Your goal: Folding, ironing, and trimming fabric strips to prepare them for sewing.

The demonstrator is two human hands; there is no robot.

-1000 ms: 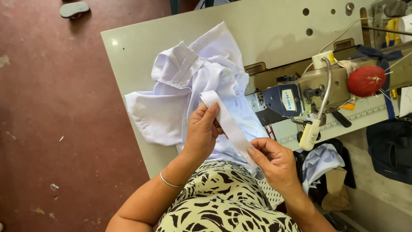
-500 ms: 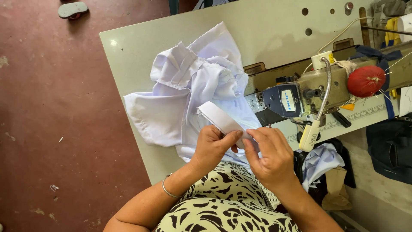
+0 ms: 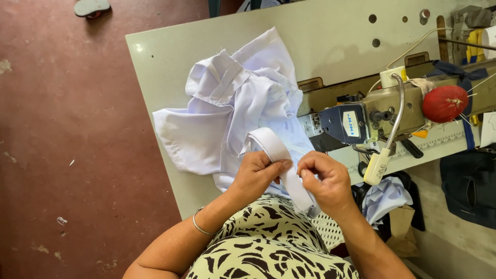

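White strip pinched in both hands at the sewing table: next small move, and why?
Probably slide the right hand down the white strip to flatten it: both it and the left hand pinch the strip close together, and its lower end hangs loose below.

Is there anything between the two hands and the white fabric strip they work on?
Nothing visible. The left hand and the right hand both pinch the white strip directly, above the white garment on the table.

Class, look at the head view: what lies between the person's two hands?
In the head view, a white fabric strip runs between the left hand and right hand; both pinch it.
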